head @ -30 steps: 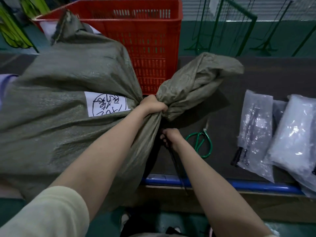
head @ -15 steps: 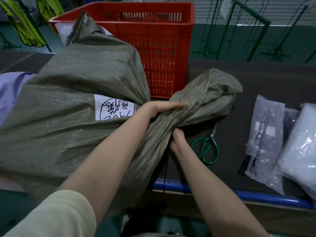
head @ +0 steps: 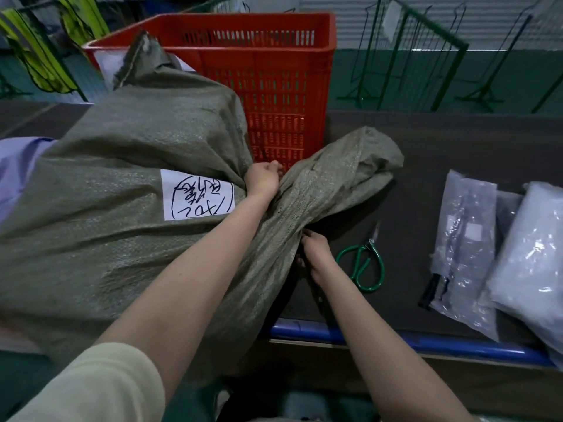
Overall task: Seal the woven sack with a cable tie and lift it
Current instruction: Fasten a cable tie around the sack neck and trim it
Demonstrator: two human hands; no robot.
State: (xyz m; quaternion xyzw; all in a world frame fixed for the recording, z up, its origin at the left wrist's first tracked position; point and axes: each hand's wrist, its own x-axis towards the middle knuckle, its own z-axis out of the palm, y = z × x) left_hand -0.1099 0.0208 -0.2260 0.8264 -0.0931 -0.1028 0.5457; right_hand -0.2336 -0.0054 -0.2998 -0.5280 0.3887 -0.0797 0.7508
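Here the left hand [head: 262, 179] grips the woven sack [head: 122, 239] neck; the right hand [head: 315, 254] pinches the cable tie [head: 320, 300] near the table's blue edge [head: 441, 342].

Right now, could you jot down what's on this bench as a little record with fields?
sack: grey-green woven sack, full, lying on the bench, neck gathered
label: white paper label with handwriting
left hand: left hand in a grip on the neck
right hand: right hand under the neck, on a dark cable tie
scissors: green-handled scissors beside the right hand
crate: red crate behind the sack
packets: clear plastic packets at right
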